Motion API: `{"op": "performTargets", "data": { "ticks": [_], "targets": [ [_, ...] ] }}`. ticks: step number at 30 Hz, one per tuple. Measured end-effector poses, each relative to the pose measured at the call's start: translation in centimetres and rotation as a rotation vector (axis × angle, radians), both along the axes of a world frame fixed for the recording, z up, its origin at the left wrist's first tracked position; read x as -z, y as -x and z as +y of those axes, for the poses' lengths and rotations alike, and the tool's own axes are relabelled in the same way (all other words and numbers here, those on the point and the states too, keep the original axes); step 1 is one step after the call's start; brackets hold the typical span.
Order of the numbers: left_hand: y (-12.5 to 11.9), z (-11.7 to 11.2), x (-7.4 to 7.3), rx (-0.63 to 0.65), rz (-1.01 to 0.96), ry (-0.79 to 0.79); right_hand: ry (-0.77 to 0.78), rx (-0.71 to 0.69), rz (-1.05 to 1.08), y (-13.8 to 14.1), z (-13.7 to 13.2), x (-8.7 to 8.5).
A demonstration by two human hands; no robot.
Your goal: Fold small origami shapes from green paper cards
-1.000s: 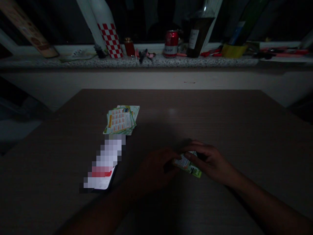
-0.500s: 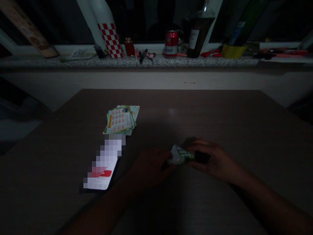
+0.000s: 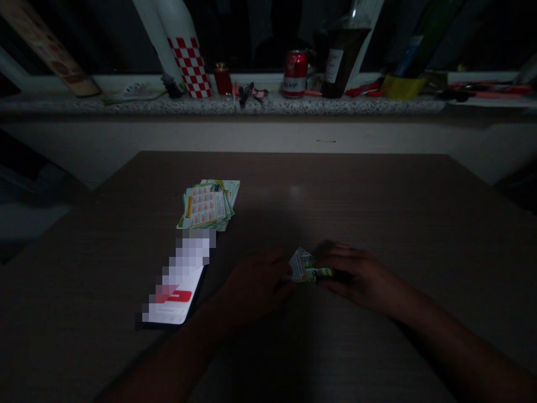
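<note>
Two hands of yours meet low over the desk (image 3: 377, 196), one at each end of a small folded paper (image 3: 304, 271) printed in green and white. Your left hand (image 3: 255, 282) has its fingers drawn nearly together on the paper's left edge, though deep shadow hides exactly how the tips sit. Your right hand (image 3: 364, 274) pinches the right end, its fingers bent in with only a thin gap filled by the paper. One corner of the paper peaks up on the far side. Left of your left forearm lies a lit phone (image 3: 181, 305), its screen mostly blurred, with a red bar toward the near end. Just beyond its far end sits a loose stack of printed papers (image 3: 207, 206), fanned unevenly. On the windowsill (image 3: 268, 107) behind, you have a checkered bottle (image 3: 191, 67), a red can (image 3: 295, 70) and a dark bottle (image 3: 346, 56) with a pale label.
</note>
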State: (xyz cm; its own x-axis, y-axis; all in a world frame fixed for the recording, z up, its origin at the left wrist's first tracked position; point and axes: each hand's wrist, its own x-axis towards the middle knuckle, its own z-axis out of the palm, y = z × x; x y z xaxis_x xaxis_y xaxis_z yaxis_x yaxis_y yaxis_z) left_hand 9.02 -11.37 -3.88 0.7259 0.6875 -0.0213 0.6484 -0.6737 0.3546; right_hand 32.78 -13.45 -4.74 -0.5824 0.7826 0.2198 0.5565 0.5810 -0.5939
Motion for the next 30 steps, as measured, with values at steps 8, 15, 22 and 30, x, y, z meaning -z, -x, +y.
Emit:
{"op": "performTargets", "data": {
  "ticks": [8,15,22,30],
  "targets": [
    [-0.26,-0.03,-0.01,0.037,-0.033,-0.002,0.002,-0.024,0.001,0.40,-0.17,0.43],
    [-0.40,-0.09,-0.31,0.052,-0.037,-0.003,-0.007,-0.025,-0.008,0.56,-0.25,0.30],
    [-0.51,-0.08,-0.12,0.085,-0.059,-0.040,-0.033,-0.015,-0.048,0.73,-0.19,0.11],
    [-0.49,-0.18,-0.18,0.044,-0.068,-0.006,-0.035,-0.013,-0.044,0.73,-0.37,-0.19]
  ]
}}
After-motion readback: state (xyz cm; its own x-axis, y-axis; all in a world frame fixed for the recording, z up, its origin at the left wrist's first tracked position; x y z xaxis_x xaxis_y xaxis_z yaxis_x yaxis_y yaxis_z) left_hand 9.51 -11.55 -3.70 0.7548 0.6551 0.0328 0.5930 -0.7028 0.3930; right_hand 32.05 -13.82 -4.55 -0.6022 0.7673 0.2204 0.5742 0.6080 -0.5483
